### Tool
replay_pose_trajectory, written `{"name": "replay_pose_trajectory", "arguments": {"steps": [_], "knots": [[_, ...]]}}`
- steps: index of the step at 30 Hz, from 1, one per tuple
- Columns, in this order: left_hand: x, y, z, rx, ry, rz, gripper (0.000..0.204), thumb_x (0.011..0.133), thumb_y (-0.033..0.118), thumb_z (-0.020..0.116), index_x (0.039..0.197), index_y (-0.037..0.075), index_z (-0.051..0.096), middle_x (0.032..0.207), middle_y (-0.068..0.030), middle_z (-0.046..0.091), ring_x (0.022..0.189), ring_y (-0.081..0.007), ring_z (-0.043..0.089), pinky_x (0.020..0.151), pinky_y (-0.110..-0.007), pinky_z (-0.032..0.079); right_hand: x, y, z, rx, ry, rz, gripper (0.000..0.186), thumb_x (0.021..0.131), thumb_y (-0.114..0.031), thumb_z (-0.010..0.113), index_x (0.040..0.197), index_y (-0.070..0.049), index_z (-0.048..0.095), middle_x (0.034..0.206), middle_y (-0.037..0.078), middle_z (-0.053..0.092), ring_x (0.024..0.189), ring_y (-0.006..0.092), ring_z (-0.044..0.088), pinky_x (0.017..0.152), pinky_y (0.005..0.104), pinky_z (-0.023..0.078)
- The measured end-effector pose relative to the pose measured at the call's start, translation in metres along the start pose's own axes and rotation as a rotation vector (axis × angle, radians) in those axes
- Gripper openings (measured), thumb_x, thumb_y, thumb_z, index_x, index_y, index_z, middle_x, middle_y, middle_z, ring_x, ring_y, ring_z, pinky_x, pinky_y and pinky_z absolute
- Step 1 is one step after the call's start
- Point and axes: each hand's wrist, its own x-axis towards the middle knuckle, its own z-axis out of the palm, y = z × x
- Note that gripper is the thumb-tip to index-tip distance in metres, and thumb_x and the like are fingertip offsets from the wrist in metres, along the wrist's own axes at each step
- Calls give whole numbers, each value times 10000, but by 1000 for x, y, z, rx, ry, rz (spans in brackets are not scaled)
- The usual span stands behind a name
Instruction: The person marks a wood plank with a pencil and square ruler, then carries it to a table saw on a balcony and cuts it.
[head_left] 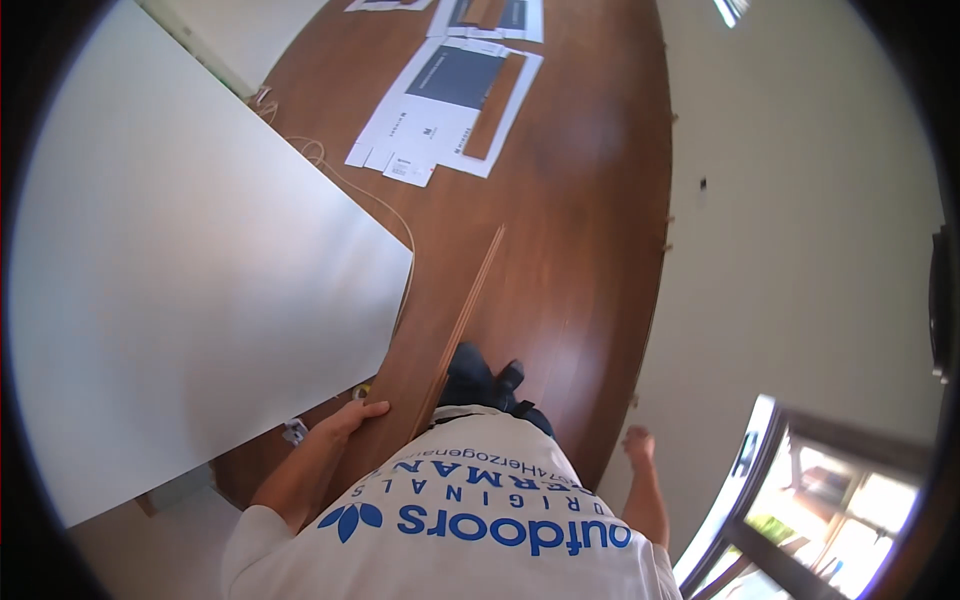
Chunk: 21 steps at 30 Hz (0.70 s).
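Observation:
My left hand (357, 415) grips long brown wooden planks (425, 350), carried at my left side with the thumb lying over their upper face. Thin layered edges show on the right side, so several boards seem stacked together. The far end of the stack reaches forward over the brown wood floor (560, 250); its near end is hidden beneath my left arm. My right hand (638, 440) hangs away from my body by the pale wall, fingers loosely curled, with nothing seen in it.
A large white panel (220, 270) stands close on my left. A pale cable (390, 205) runs along the floor beside it. Ahead lie flattened cardboard sheets (420, 125) with a brown strip (495, 107) on top. The wall (790, 230) and a window (820, 510) are on my right.

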Motion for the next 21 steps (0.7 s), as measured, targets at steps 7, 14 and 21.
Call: {"name": "replay_pose_trajectory", "arguments": {"steps": [7,14,21], "knots": [[16,161,30,-281,27,-8,633,907,428,727,1414,71,596,1376,-169,647,1287,-324,564,1108,-449,370,171,-432,-97,92,175,-337,205,1002,-177,578,1119,-36,670,940,66,692,695,139,643,574,279,505],[88,352,16,-623,-167,145,601,965,376,685,1459,60,551,1414,-152,620,1306,-300,547,1140,-423,375,261,-554,-32,31,-321,-483,252,1042,-193,501,1210,-56,630,1008,89,684,737,212,641,621,369,535],[90,487,8,-591,93,141,623,938,370,729,1459,66,571,1399,-162,635,1248,-322,592,1117,-407,402,304,-683,77,-901,-435,-469,316,1019,-330,579,1223,-107,668,1092,82,713,864,213,682,721,380,566]]}}
